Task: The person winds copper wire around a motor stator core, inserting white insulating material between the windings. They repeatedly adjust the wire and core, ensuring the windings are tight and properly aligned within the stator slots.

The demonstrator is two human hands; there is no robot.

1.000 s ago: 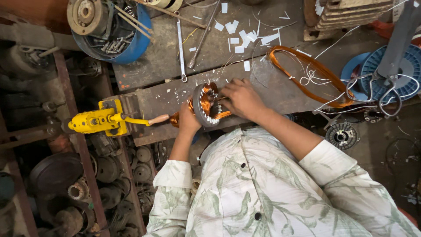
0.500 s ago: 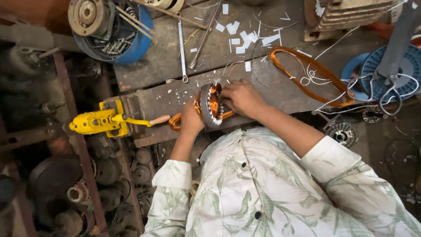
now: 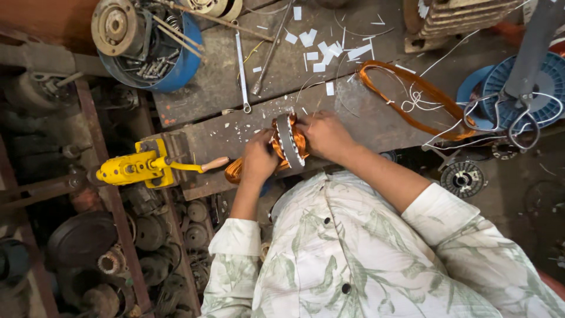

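My left hand (image 3: pixel 259 158) and right hand (image 3: pixel 325 134) flank the motor stator (image 3: pixel 288 141), which stands on edge at the near side of the counter (image 3: pixel 365 112). My fingers (image 3: pixel 307 125) curl closed on its grey ring and copper windings (a loose copper coil (image 3: pixel 412 97) lies well apart).

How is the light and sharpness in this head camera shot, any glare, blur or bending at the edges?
Head view: soft, even light on the workbench, no harsh glare; the left hand, right hand and copper-wound motor core are sharp; the lower-left shelves of old motor parts sit in deep shadow; wide-angle bending shows toward the edges.
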